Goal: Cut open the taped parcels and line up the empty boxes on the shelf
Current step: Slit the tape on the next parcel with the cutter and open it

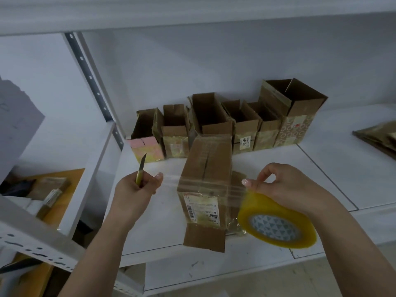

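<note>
Fingers: left hand (137, 187) curls round a yellow-handled knife (141, 171), blade up, thumb pinching the tape strip (171, 179); right hand (285, 185) pinches the same strip just above the tape roll (277, 220).
Shelf (321, 168): white board carrying everything below.
Open boxes (216, 118): six in a row against the back wall, flaps up, touching side by side.
Parcel (205, 179): lies in front of that row, between both hands; clear strip stretched across it, near flap open.
Tape roll: yellowish, beside the parcel's right edge.

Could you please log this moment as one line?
left hand: grips knife, pinches tape end | right hand: holds tape roll | parcel: lying on shelf
</note>
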`<state>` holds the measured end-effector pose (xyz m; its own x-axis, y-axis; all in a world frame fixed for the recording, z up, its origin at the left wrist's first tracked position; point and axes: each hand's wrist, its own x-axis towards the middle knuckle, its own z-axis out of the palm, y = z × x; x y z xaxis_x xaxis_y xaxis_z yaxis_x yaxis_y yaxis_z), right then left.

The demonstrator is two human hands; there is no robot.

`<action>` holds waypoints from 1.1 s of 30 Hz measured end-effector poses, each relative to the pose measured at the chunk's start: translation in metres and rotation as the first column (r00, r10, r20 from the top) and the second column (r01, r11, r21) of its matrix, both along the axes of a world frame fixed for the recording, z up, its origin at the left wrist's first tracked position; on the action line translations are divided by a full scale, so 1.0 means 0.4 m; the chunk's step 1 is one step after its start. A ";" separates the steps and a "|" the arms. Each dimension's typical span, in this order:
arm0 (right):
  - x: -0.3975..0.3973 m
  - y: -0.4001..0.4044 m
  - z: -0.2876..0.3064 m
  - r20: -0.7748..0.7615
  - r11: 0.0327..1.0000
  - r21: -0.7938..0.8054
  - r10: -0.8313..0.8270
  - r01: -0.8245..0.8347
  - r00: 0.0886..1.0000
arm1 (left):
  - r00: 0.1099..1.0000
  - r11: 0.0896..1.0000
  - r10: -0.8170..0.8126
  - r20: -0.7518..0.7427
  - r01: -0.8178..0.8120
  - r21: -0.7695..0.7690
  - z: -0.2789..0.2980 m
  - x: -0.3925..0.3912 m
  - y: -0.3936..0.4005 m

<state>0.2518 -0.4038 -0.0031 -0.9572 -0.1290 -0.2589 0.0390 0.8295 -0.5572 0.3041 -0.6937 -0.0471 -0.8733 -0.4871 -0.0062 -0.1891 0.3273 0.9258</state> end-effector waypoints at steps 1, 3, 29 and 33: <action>-0.006 -0.003 0.001 0.000 1.000 0.013 0.000 0.000 1.000 | 1.000 1.000 0.000 0.001 0.000 0.007 -0.002 -0.003 0.000; -0.017 -0.008 0.005 0.008 1.000 0.029 -0.003 0.003 1.000 | 1.000 1.000 0.000 0.008 0.000 0.026 -0.010 -0.010 -0.003; -0.024 -0.049 -0.157 0.177 0.999 0.026 -0.024 0.019 0.984 | 0.897 0.700 -0.341 0.281 0.042 0.713 -0.197 -0.023 0.061; -0.019 -0.050 -0.155 0.155 1.000 0.027 0.004 -0.008 0.988 | 0.876 0.671 -0.364 0.316 0.011 0.742 -0.221 -0.010 0.077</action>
<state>0.2444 -0.4239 -0.0652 -0.9046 -0.1253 -0.4075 0.1182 0.8447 -0.5220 0.3002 -0.6631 -0.1356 -0.7675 -0.0046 -0.6410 -0.6085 -0.3096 0.7307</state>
